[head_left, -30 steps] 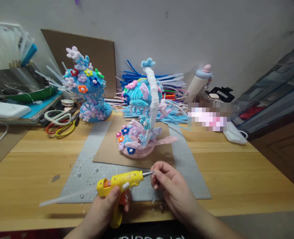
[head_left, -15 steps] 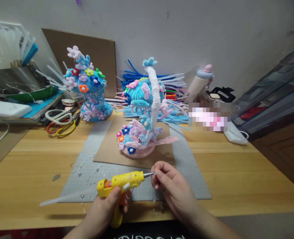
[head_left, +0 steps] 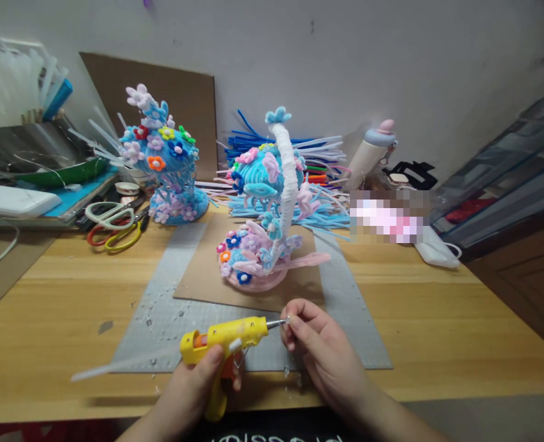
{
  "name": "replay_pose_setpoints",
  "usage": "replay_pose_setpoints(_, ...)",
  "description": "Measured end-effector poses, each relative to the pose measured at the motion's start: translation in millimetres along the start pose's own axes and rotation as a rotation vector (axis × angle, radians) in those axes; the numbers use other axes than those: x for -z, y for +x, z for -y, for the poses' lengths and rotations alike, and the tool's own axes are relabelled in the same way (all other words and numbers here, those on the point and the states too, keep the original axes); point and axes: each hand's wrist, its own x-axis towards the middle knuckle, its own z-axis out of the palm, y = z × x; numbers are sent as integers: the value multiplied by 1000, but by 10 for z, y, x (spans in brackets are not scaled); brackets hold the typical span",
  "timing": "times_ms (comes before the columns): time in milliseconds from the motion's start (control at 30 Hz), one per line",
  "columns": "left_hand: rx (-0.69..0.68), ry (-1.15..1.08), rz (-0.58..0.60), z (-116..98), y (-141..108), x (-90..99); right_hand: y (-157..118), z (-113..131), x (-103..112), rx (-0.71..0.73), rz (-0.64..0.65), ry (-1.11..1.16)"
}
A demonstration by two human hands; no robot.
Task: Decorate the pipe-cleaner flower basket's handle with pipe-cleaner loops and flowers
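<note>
My left hand (head_left: 207,374) is wrapped round the handle of a yellow glue gun (head_left: 237,334), whose metal nozzle points right. A translucent glue stick (head_left: 115,365) sticks out of its back end. The fingertips of my right hand (head_left: 318,337) pinch a tiny clear piece (head_left: 288,320) right at the nozzle tip. Beyond my hands, a pink-based craft piece (head_left: 258,282) with fuzzy flowers, a blue cap and a white curved stem (head_left: 287,172) stands on a cardboard sheet (head_left: 198,276).
A grey cutting mat (head_left: 359,325) lies under the cardboard. Another blue flowered craft piece (head_left: 161,159) stands at the back left, near scissors (head_left: 122,236). Behind are bundled fuzzy stems (head_left: 331,215), a bottle (head_left: 368,153) and a white power bank (head_left: 16,201).
</note>
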Motion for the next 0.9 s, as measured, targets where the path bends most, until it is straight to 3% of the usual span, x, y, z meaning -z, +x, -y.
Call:
replay_pose_setpoints(233, -8, 69, -11, -81, -8, -45, -4, -16, 14, 11, 15, -26)
replay_pose_setpoints(333, -20, 100, -20, -117, -21, -65, 18, -7, 18, 56, -41, -62)
replay_pose_setpoints(467, -26, 123, -18, -131, -30, -66, 34, 33, 29, 114, -143, -252)
replay_pose_setpoints(567, -20, 45, -24, -108, -20, -68, 11, 71, 24, 97, -124, -340)
replay_pose_setpoints(700, 0, -9, -72, -132, -81, -49, 23, 146, 8, -33, -23, -28)
replay_pose_setpoints(800, 40, 71, -205, -235, -232, 129, 128, 227, 37, -81, -59, 59)
replay_pose_setpoints(900, -4, 321, -456, -398, -413, 549, 280, 296, 116, -30, -106, -215)
